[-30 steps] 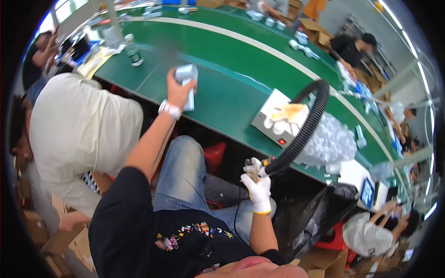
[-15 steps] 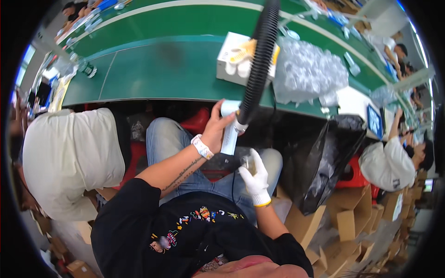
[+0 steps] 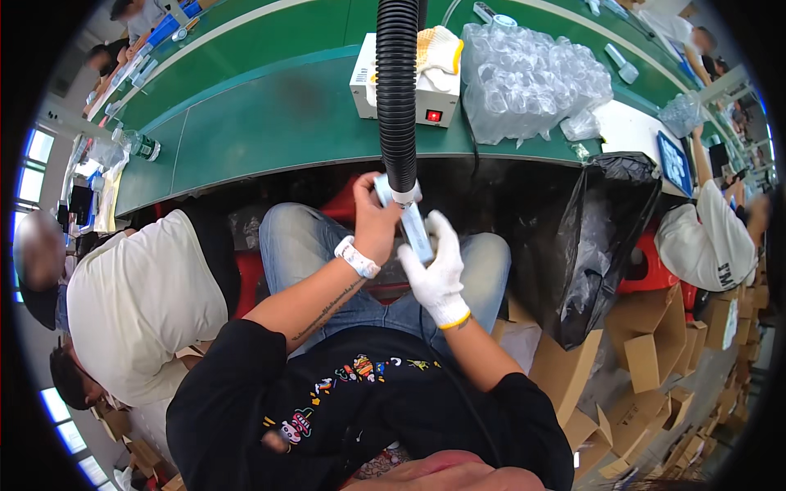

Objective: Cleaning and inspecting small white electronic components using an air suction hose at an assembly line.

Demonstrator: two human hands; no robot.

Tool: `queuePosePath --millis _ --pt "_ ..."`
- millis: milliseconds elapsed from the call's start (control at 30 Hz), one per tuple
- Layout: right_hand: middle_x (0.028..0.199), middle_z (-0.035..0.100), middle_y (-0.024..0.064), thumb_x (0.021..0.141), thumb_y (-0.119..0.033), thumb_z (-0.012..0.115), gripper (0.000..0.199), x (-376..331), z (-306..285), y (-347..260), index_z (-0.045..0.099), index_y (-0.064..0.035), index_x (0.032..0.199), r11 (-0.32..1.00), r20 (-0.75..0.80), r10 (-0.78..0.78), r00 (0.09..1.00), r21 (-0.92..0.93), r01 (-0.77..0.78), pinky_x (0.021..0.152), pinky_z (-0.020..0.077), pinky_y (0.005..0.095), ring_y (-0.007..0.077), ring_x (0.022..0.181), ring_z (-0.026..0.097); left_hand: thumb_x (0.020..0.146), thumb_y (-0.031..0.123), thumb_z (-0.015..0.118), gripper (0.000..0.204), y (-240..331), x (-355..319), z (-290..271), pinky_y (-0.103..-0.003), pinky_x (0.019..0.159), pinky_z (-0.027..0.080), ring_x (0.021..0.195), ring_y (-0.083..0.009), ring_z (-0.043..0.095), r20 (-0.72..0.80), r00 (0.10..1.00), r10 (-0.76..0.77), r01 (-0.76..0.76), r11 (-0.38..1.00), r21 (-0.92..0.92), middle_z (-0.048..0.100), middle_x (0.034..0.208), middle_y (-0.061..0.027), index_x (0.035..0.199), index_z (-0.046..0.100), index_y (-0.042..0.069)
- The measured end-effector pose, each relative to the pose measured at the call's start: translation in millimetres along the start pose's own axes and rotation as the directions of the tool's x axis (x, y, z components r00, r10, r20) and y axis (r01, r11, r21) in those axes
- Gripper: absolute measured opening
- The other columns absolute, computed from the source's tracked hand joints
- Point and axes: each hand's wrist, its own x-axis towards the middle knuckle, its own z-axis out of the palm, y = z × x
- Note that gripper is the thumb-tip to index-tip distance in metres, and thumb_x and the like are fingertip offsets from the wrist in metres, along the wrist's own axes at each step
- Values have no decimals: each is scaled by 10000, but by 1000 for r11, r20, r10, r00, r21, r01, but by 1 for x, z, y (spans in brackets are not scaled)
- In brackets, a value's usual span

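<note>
Above my lap, my bare left hand (image 3: 375,219) and my white-gloved right hand (image 3: 438,266) both grip a pale blue, oblong plastic piece (image 3: 411,226). Its upper end sits at the mouth of a black corrugated hose (image 3: 398,98) that hangs down from over the green table (image 3: 270,123). A white band circles my left wrist. My fingers cover much of the piece.
A white box with a red switch (image 3: 426,102) and a glove on top stands at the table edge. Next to it lies a bag of clear plastic parts (image 3: 532,78). A black bin bag (image 3: 602,229) and cardboard boxes (image 3: 647,360) are to my right. A person in white (image 3: 143,303) sits on my left.
My left hand has brought the pale blue piece down from the table to my lap. My right hand now grips it too, under the hose end. My view has tipped downward.
</note>
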Motion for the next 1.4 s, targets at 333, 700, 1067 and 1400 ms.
queuePosePath --millis 333,700,1067,1400 --pt "1344 570 165 1067 -418 532 596 14 13 35 412 -55 1524 355 90 432 897 898 -261 915 561 415 269 1033 651 1001 98 616 450 13 -15 -19 -486 907 599 1119 -349 698 43 980 -195 199 951 -236 613 1262 -139 1342 329 162" --pt "1279 637 186 1027 -403 581 581 -1 -15 47 491 -76 1499 709 312 164 936 622 -332 827 596 383 271 994 692 986 152 658 332 43 -2 -55 -498 918 585 1089 -280 690 239 921 -308 380 846 -375 623 1262 -117 1259 468 144" --pt "1083 722 179 794 -190 771 590 30 -74 -4 621 -32 1342 993 604 -69 794 115 -1 813 564 346 184 947 712 741 97 824 311 72 -43 -48 -352 797 576 937 -256 701 732 662 163 -608 688 396 685 1074 -124 996 647 70" --pt "831 716 180 758 -231 740 247 -6 -79 -47 722 -70 944 988 736 120 666 -156 -5 713 558 454 378 806 712 685 64 848 244 63 -92 -35 -364 674 596 859 -290 730 865 312 392 -860 504 83 670 1009 -91 841 665 98"
